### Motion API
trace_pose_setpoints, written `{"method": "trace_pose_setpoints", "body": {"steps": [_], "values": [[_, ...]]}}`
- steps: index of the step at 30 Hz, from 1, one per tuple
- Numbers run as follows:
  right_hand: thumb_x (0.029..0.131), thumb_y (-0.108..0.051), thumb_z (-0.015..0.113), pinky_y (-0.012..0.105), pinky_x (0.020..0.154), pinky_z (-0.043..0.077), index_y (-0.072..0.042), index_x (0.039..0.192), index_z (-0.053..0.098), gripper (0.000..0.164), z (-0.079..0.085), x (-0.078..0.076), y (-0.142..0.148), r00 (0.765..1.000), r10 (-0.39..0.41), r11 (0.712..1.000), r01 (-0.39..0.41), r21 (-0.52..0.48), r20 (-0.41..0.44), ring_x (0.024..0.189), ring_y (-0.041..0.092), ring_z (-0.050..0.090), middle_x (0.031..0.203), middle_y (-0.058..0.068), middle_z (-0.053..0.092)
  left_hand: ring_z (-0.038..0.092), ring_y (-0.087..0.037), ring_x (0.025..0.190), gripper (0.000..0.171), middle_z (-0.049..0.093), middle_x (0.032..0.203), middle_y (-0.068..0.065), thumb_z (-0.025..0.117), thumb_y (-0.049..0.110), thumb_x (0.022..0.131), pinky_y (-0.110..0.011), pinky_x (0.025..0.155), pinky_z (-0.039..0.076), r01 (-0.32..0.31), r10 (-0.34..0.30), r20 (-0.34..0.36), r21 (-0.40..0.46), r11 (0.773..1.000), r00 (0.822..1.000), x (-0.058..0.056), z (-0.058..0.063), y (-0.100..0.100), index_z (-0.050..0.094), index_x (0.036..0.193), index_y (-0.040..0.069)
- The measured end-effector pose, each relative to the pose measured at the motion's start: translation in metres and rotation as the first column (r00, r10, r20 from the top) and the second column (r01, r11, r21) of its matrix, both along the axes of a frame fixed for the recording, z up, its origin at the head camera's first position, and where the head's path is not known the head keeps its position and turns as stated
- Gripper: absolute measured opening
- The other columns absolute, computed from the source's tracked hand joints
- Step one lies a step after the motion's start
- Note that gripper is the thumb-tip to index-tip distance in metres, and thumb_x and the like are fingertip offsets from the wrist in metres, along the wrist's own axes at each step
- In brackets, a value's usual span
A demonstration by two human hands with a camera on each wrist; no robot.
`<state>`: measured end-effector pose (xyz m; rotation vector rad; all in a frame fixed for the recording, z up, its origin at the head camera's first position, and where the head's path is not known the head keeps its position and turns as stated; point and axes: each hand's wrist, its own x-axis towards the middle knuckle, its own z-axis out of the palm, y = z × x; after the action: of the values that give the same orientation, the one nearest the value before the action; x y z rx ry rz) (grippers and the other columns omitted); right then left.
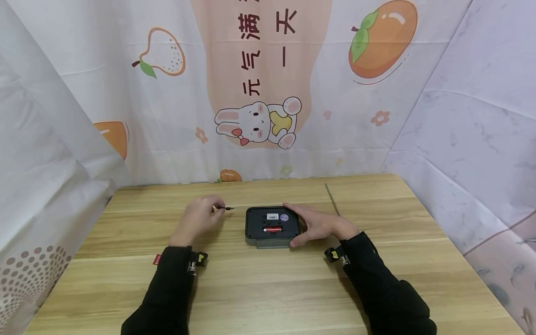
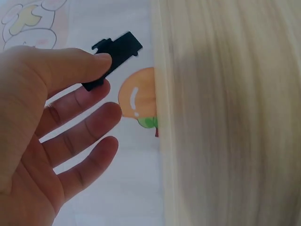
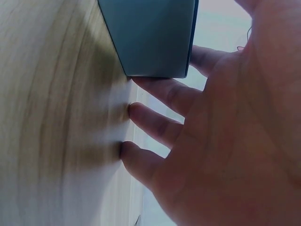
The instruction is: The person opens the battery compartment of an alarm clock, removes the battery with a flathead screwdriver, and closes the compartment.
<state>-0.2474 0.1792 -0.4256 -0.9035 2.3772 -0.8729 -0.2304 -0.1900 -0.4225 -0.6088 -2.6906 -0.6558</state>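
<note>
In the head view a black electronic device [image 1: 259,228] with a grey base lies back side up on the table. A red battery [image 1: 273,229] sits in its uncovered slot. My right hand [image 1: 320,223] holds the device's right end, thumb at the near corner and a finger at the far one; the right wrist view shows other fingertips on the tabletop beside the casing [image 3: 153,37]. To the left of the device, my left hand [image 1: 201,216] pinches a small black battery cover [image 2: 117,54] between thumb and index finger, raised off the table. Its other fingers are spread.
A thin grey rod [image 1: 332,199] lies on the wooden table [image 1: 268,288] behind my right hand. A printed curtain [image 1: 167,116] hangs along the back edge, with white cloth [image 1: 469,139] at the sides.
</note>
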Motion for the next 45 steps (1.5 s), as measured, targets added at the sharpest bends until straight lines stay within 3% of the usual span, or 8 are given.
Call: {"method": "trace_pose_setpoints", "body": {"steps": [8, 14, 27, 34, 45], "values": [[0.079, -0.042, 0.087, 0.059, 0.115, 0.022, -0.01, 0.163, 0.016, 0.115, 0.001, 0.0, 0.0, 1.0, -0.001, 1.0, 0.001, -0.001, -0.003, 0.146, 0.037, 0.026, 0.161, 0.017, 0.028, 0.055, -0.014, 0.065, 0.006, 0.072, 0.087, -0.003, 0.075, 0.004, 0.085, -0.036, 0.062, 0.046, -0.109, 0.11, 0.04, -0.035, 0.993, 0.993, 0.001, -0.003, -0.015, 0.072, 0.086, 0.01], [0.078, -0.042, 0.088, 0.059, 0.114, 0.022, -0.011, 0.163, 0.017, 0.115, 0.002, 0.001, 0.0, 1.0, -0.006, 1.0, 0.006, 0.007, -0.004, 0.146, 0.037, 0.027, 0.16, 0.017, 0.029, 0.061, -0.019, 0.069, 0.007, 0.071, 0.083, -0.004, 0.075, 0.004, 0.084, -0.042, 0.063, 0.05, -0.187, 0.192, 0.064, -0.076, 0.979, 0.979, 0.005, -0.002, -0.024, 0.071, 0.082, 0.009], [0.078, -0.043, 0.088, 0.059, 0.114, 0.023, -0.012, 0.163, 0.018, 0.115, 0.001, 0.001, 0.0, 1.0, -0.008, 1.0, 0.008, 0.009, -0.014, 0.145, 0.036, 0.028, 0.16, 0.016, 0.029, 0.055, -0.015, 0.067, 0.012, 0.069, 0.082, -0.003, 0.083, 0.009, 0.081, -0.038, 0.063, 0.047, -0.129, 0.15, 0.128, -0.157, 0.979, 0.98, 0.005, -0.005, -0.027, 0.073, 0.087, 0.008], [0.078, -0.044, 0.087, 0.059, 0.114, 0.023, -0.011, 0.163, 0.017, 0.115, 0.001, 0.001, 0.0, 1.0, -0.003, 1.0, 0.004, 0.014, -0.017, 0.145, 0.036, 0.028, 0.16, 0.017, 0.029, 0.053, -0.016, 0.067, 0.009, 0.065, 0.079, 0.001, 0.081, 0.012, 0.085, -0.035, 0.062, 0.045, -0.126, 0.153, 0.166, -0.166, 0.978, 0.974, 0.006, -0.006, -0.026, 0.074, 0.09, 0.008], [0.079, -0.043, 0.087, 0.059, 0.114, 0.024, -0.011, 0.163, 0.016, 0.115, 0.001, 0.001, -0.001, 1.0, -0.001, 1.0, 0.002, 0.023, -0.02, 0.145, 0.036, 0.028, 0.16, 0.017, 0.029, 0.052, -0.015, 0.065, 0.01, 0.062, 0.075, 0.001, 0.081, 0.012, 0.086, -0.035, 0.061, 0.043, -0.115, 0.141, 0.166, -0.156, 0.981, 0.976, 0.006, -0.008, -0.028, 0.074, 0.092, 0.007]]}}
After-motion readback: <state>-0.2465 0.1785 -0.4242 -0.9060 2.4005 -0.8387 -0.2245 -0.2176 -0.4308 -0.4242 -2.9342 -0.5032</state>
